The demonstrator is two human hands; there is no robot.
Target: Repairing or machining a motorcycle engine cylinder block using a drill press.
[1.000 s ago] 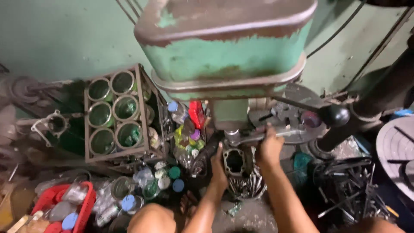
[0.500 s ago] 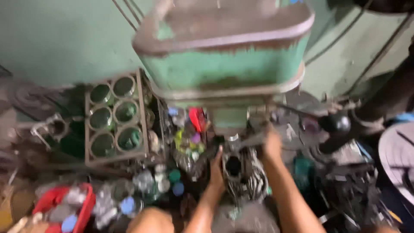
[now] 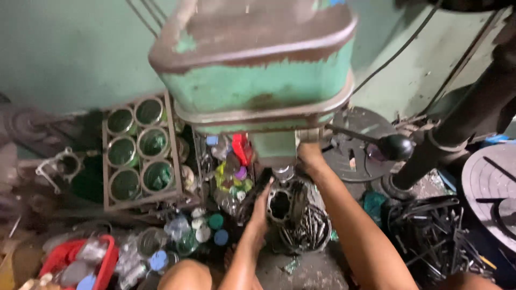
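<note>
Grey cast metal, the hollow block [image 3: 280, 205] sits just under the spindle of the green drill press [image 3: 258, 75], its dark bore facing up at me, its long axis running roughly away from me toward the machine's column. My left hand [image 3: 262, 207] lies flat against the block's left side, fingers extended along it rather than curled, so that grip is spread and pressing, not pinching. My right hand [image 3: 310, 156] reaches up beside the spindle housing under the press head; its fingers are tucked out of sight there and I cannot tell whether that grip is spread or pressed together. A black ball-ended feed lever [image 3: 395, 146] sticks out to the right, near that wrist but not touching it. The block rests on a grimy bench [image 3: 306, 271] littered with metal swarf, just beside a round tin of dark drill bits [image 3: 309, 231]. The room is a cramped workshop with a pale green wall [image 3: 64, 48] behind the machine. To the left stands a metal rack [image 3: 137, 153] of six round green-tinted jars in two columns. Nearer me, small clear jars with blue, green and white caps [image 3: 207, 228] cluster together, and a red plastic basket [image 3: 102, 263] sits at the lower left. A heap of black metal rods [image 3: 430, 236] lies to the right.
</note>
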